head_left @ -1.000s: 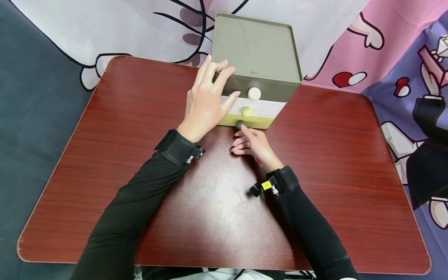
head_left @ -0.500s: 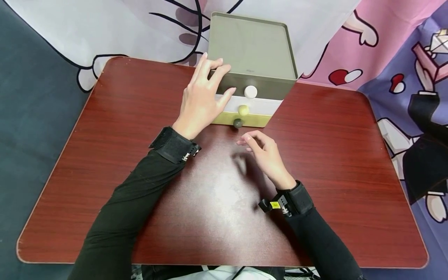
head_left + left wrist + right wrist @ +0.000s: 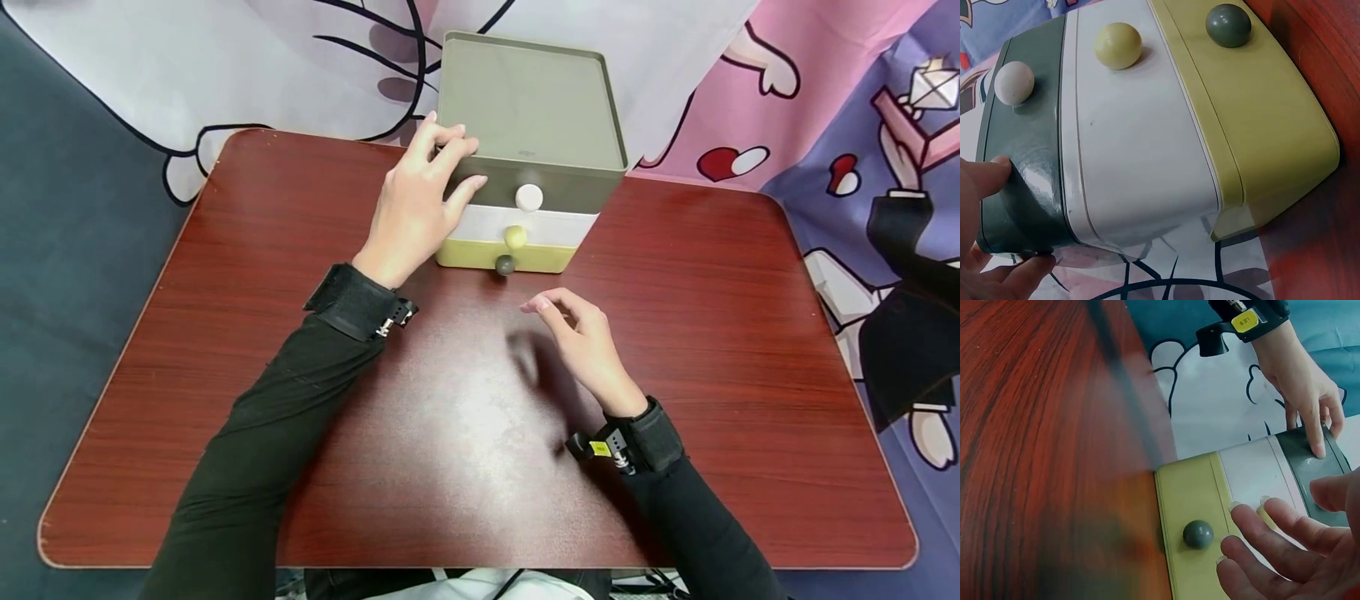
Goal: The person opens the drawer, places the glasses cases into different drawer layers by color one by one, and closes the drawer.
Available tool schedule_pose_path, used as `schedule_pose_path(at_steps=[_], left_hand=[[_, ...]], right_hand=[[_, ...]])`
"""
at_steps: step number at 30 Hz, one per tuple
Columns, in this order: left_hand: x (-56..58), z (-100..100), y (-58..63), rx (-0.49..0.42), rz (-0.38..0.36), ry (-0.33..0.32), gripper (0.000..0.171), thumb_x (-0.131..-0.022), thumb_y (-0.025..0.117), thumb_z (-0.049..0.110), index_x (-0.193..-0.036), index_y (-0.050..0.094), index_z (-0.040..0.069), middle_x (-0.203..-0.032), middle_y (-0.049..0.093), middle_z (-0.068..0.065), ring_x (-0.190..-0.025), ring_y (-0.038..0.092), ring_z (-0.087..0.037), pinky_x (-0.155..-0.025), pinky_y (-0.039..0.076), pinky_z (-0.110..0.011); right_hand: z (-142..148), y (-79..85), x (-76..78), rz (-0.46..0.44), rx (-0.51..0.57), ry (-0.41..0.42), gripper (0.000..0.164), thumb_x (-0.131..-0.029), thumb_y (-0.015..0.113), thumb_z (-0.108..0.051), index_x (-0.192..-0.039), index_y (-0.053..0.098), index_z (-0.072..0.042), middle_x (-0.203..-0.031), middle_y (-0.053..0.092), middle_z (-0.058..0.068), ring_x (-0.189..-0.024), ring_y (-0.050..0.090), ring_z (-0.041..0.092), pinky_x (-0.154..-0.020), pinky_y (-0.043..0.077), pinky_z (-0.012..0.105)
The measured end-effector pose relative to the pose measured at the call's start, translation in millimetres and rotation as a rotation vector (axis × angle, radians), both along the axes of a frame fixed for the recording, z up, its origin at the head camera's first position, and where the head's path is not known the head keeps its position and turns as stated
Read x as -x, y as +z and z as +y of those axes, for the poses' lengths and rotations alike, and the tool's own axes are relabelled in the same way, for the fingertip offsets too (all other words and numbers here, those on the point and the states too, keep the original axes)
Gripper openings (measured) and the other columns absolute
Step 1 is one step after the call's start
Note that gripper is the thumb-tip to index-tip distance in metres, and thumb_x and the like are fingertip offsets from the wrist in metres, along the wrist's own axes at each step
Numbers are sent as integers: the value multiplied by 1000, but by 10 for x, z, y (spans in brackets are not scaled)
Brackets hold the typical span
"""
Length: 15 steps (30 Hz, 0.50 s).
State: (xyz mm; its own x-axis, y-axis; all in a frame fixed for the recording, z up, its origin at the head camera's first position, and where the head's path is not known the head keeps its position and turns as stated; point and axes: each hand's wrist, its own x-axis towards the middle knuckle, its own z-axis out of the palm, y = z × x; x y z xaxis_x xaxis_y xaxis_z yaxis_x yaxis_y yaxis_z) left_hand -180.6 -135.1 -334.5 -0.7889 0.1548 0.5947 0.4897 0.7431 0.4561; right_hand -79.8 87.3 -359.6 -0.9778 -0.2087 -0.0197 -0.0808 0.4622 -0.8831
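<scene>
A small chest of three drawers [image 3: 525, 225] stands at the back of the table. Its dark green top drawer has a white knob [image 3: 528, 197], the white middle one a yellow knob [image 3: 515, 237], and the yellow-green bottom one a dark green knob [image 3: 505, 265]. All three fronts lie flush. My left hand [image 3: 412, 200] grips the upper left corner, thumb [image 3: 988, 176] on the top drawer's front and fingers round the side. In front of the chest, my right hand [image 3: 588, 342] hovers with loosely bent fingers, holding nothing.
The reddish-brown wooden table [image 3: 225, 333] spreads around the chest, its rounded edges in view. A patterned cloth [image 3: 720, 125] hangs behind it. Black wrist straps with small cameras sit on both wrists.
My right hand has left the bottom drawer's dark green knob and drawn back toward the front right. The left hand has shifted slightly left on the chest's corner.
</scene>
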Motion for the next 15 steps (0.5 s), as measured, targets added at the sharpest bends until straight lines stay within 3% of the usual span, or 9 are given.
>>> schedule_pose_path(at_steps=[5, 12, 15], left_hand=[[26, -60, 5, -10, -15, -25, 34, -94, 62, 30, -123, 64, 12, -131, 55, -9, -145, 33, -20, -101, 48, -41], [53, -98, -4, -12, -14, -35, 35, -93, 63, 31, -123, 64, 13, -130, 55, -9, -144, 34, -20, -104, 46, -40], [62, -103, 7, -10, -7, -38, 35, -93, 62, 32, -123, 64, 13, -130, 56, -9, -144, 35, -20, -104, 46, -40]], right_hand=[[24, -39, 2, -22, -6, -6, 26, -101, 48, -17, -107, 67, 0, -111, 70, 15, -110, 63, 24, -92, 47, 34], [151, -377, 104, -13, 10, -18, 28, -101, 50, -30, -106, 70, -11, -109, 72, 4, -109, 63, 17, -94, 46, 37], [170, -414, 110, 16, 1, -20, 30, -99, 51, -36, -105, 70, -14, -107, 72, 0, -107, 64, 16, -91, 47, 36]])
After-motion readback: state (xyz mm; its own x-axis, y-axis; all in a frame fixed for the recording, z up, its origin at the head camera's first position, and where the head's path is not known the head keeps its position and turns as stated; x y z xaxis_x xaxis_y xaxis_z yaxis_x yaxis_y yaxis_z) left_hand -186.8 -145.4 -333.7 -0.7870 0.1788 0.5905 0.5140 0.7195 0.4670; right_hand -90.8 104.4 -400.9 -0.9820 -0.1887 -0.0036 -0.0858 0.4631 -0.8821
